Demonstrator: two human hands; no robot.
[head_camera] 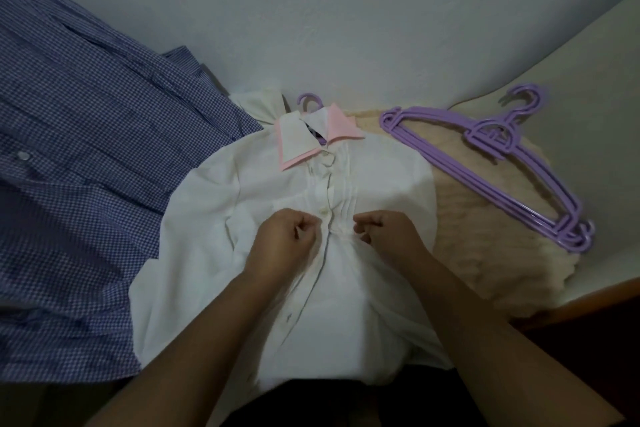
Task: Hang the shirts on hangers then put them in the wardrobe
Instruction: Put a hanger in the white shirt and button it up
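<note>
- A white shirt (363, 184) with a pink-lined collar lies front up in the middle of the surface (588, 87), its hem hanging over the near edge toward the person.
- A purple hanger hook (309, 101) pokes out above the collar, so a hanger sits inside that shirt; the rest of it is hidden by cloth.
- The left hand (282, 236) has its fingers curled, pinching the shirt's left front edge just beside the button strip.
- The right hand (384, 232) is curled the same way, pinching the fabric on the other side of the strip; the two hands are close together, with one button between them.
- A blue checked shirt (86, 166) sprawls over the left side, its edge tucked partly under the white shirt's sleeve.
- A cream fluffy blanket (485, 236) lies on the right, under the white shirt's right shoulder.
- A stack of purple hangers (491, 163) rests across the blanket, reaching toward the right edge, near the shirt but apart from it.
- The wall (329, 10) runs along the far edge, close behind the collar; bare surface shows only at the far right corner.
</note>
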